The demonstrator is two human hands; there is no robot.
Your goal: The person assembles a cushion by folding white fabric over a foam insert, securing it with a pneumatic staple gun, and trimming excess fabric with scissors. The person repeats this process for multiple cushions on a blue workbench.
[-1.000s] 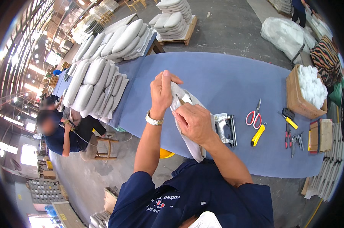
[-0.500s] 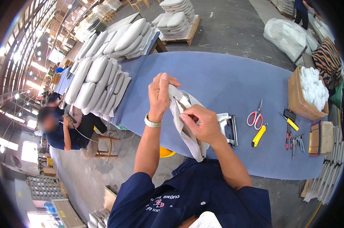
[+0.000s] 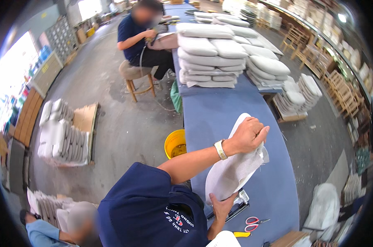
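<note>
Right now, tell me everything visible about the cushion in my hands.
The cushion is long, pale grey and round-ended; its cover looks like fabric, fraying at the right edge. It slants over the blue table. The left grip holds it near the far end, the right grip at the near end.

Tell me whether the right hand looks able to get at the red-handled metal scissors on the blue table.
Probably yes, though the right hand must first release the long, pale grey fabric pad. The scissors lie uncovered nearby, with the silver-and-black staple gun in between.
</note>
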